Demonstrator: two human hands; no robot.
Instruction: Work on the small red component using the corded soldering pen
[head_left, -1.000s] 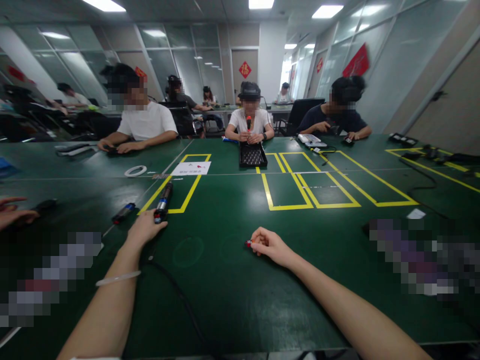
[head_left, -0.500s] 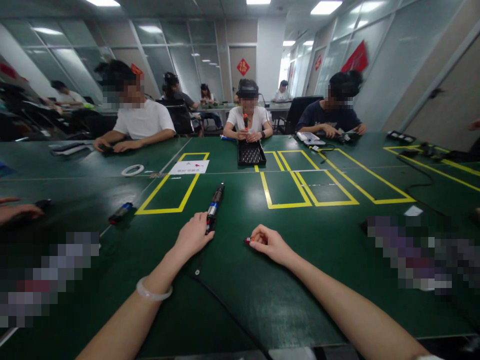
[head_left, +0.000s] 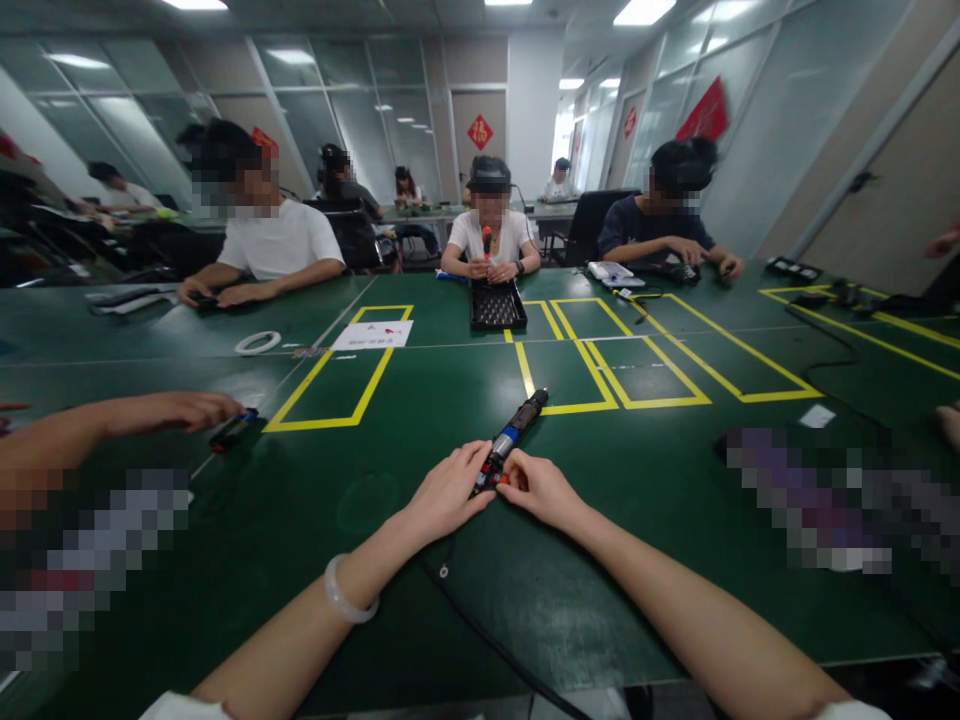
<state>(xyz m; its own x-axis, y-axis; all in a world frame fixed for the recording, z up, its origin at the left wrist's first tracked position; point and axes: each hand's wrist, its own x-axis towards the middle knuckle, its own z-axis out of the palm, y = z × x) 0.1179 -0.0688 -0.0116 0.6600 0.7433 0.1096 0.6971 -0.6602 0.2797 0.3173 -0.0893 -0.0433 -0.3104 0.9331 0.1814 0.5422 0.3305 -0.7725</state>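
Note:
An electric screwdriver (head_left: 516,428) with its inner parts exposed, a silver and blue section and a dark tip, lies tilted on the green table. My left hand (head_left: 448,488) is closed around its rear end. Right beside it, my right hand (head_left: 541,490) pinches a small red and orange part (head_left: 502,481) against the same rear end; the fingers hide most of it. From under my left hand a black cable (head_left: 480,630) with a small ring terminal (head_left: 444,572) runs toward the table's near edge.
At left a co-worker's hand (head_left: 196,408) reaches to a similar tool (head_left: 234,430). Yellow tape rectangles (head_left: 577,408) mark the table (head_left: 420,400). Farther off are a white printed sheet (head_left: 373,334), a white ring (head_left: 258,343) and a black tray (head_left: 498,305) before a seated person.
My left hand has carried the screwdriver rightward to my right hand, tilting it more. The gap between my hands has closed. At left, a co-worker's hand has come to the other tool.

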